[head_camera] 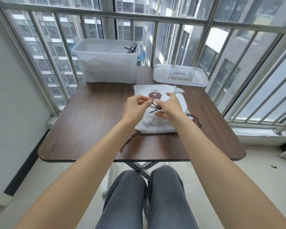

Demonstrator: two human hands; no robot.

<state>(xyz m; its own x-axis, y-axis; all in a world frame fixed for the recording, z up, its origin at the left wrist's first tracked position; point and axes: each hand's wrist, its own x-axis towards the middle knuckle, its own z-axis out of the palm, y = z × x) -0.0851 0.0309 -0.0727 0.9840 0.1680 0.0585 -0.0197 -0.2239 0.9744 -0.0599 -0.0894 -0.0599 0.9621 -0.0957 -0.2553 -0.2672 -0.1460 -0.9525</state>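
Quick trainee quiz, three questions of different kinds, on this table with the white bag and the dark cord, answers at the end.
1. True or false: the lid is fitted on the clear bin.
2. Multiple choice: the dark cord between the hands lies over A) the white bag, B) the clear bin, C) the lid.
3. Short answer: which hand plainly pinches an end of the dark cord?

Key
1. False: the lid lies flat on the table, to the right of the clear bin.
2. A.
3. The left hand.
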